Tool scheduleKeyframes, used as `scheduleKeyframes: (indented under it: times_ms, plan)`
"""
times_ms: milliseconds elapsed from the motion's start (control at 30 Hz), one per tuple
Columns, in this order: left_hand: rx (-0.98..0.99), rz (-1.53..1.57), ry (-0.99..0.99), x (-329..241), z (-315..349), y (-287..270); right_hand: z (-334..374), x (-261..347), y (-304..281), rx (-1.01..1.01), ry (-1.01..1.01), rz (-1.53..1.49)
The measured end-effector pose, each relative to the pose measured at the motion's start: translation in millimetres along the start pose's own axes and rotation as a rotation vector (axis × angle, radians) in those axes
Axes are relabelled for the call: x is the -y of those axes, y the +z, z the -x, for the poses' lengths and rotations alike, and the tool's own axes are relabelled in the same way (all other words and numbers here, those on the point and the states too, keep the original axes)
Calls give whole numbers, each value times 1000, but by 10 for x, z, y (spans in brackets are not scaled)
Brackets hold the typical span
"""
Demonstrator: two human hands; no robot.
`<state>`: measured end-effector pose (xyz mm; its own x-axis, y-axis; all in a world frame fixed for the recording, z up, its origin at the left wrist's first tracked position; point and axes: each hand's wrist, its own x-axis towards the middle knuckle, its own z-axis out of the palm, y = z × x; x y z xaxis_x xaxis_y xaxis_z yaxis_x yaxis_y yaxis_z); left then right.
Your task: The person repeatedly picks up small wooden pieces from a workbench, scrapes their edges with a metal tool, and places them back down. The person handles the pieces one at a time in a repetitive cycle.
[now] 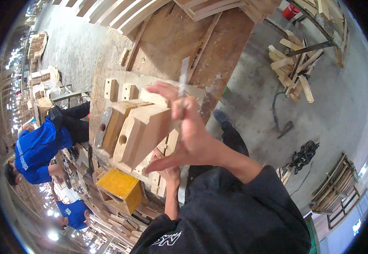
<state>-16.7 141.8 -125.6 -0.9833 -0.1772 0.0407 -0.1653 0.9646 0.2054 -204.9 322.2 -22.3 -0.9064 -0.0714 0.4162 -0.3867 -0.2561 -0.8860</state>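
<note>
My right hand (188, 127) pinches a thin, flat grey metal strip (184, 72) between its fingers. The strip points up and away; I cannot tell if it is a ruler or a blade. My right thumb stretches out near a large, light wooden block (143, 131) with a round hole in its end. My left hand (169, 171) is lower, at the block's near edge, its fingers curled against it and partly hidden by the block and right thumb. Against the block's left side stands another wooden piece (115, 122) with a dark grey, holed face.
Small drilled wooden pieces (111, 89) lie on the worktable (162, 46), with stacked wood strips (129, 15) beyond. A yellow-topped wooden box (118, 186) stands near left. Two people in blue work at left. Scrap wood (296, 63) lies on the floor at right.
</note>
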Motion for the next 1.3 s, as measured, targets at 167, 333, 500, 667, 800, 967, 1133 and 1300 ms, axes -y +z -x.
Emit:
scheduleKeyframes:
  times_ms: [167, 333, 500, 667, 800, 967, 1133, 1300]
  plan:
    - [47, -112, -174, -72, -36, -24, -75, 55, 211, -32, -100, 343]
    - [-84, -166, -144, -59, 70, -6, 197, -246, 251, -156, -229, 647]
    - [-428, -120, -666, 214, 887, -126, 383, -462, 285, -181, -198, 749]
    - [-572, 293, -928, 455, 1488, -41, 352, -422, 333, -131, 170, 509]
    - [-550, 254, -911, 403, 1439, -137, 321, -271, 403, -95, 212, 352]
    - [-330, 198, -417, 89, 959, -814, 338, 466, 463, 44, 39, 1161]
    - [373, 804, -168, -249, 402, -1243, 282, 1344, 1184, 392, -34, 1059]
    - [31, 1014, -394, -262, 602, -1431, 410, 1405, 1369, 565, -486, 543]
